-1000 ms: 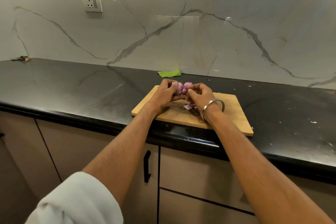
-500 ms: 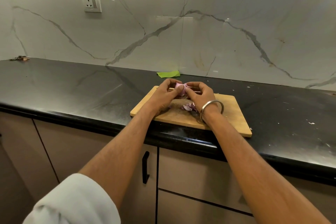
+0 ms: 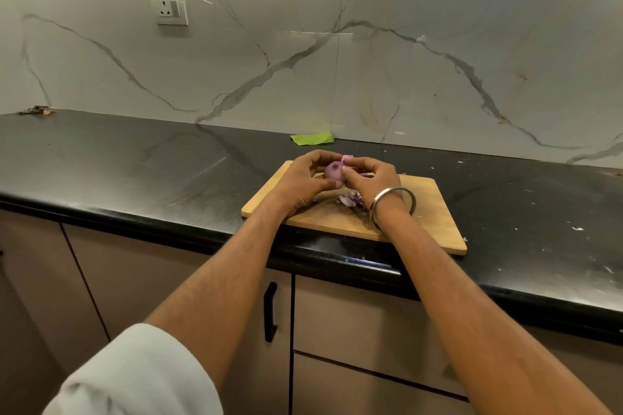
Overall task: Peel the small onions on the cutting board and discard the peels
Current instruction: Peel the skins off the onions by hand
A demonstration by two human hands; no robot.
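Note:
A small purple onion (image 3: 333, 172) is held above the wooden cutting board (image 3: 428, 212). My left hand (image 3: 305, 184) cups it from the left, thumb under it. My right hand (image 3: 369, 177), with a metal bangle on the wrist, pinches a strip of pale purple peel (image 3: 347, 158) at the onion's top. A small pile of purple peels (image 3: 350, 200) lies on the board under my right hand. Any other onions are hidden behind my hands.
The board sits near the front edge of a black stone counter (image 3: 135, 172). A green scrap (image 3: 312, 138) lies by the marble wall behind it. White specks dot the counter at the right. Cabinet doors with a black handle (image 3: 270, 312) are below.
The onion has turned in my fingers so its rounded bare side faces me. My right fingers have shifted to the top and pulled a peel strip up.

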